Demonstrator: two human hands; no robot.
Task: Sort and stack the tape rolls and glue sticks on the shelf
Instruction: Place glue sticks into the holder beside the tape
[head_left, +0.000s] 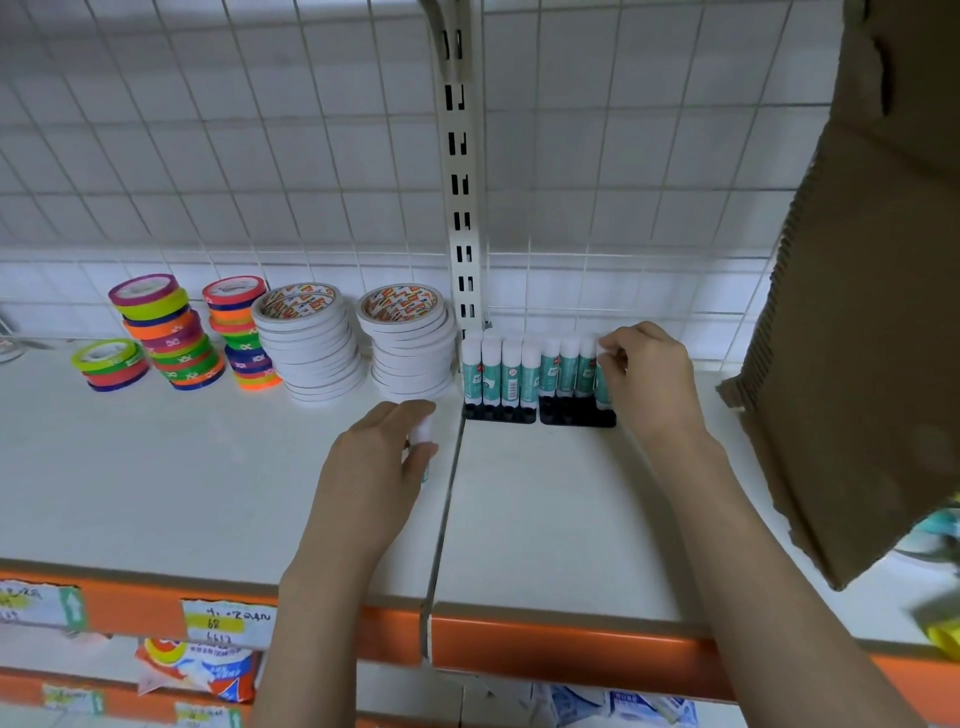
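**Light, smooth sticks: pinch them high, seat them upright**

The right hand (647, 379) has its fingers (613, 358) curled narrowly around the white cap of the end glue stick (602, 387), pinching it near the top while its foot sits at the right edge of a black holder tray (576, 415). Just left of those fingers stands the row of glue sticks (524, 371), upright and touching shoulder to shoulder across two such trays.

The left hand (384, 467) is closed around a second glue stick (422, 434), its white cap showing between thumb and fingers; the body is mostly hidden by the palm.

These sticks look light, rigid and slick-sided, so little squeeze should do, but a smooth plastic tube could slip or twist if held only at the tip. A pinch at the cap gives control for lowering one into its socket; the neighbours are tall and narrow and would probably topple if nudged sideways.

Farther left of the fingers, beyond the upright post (462, 208), sit two stacks of white tape rolls (358, 343) and, beyond them, stacks of coloured tape rolls (176, 332), all on the shelf (208, 493). Those piles lean slightly; judged by that, they are best gripped around the outside rim, a few rolls at a time.

To the right of the fingers hangs a cardboard box (872, 312).
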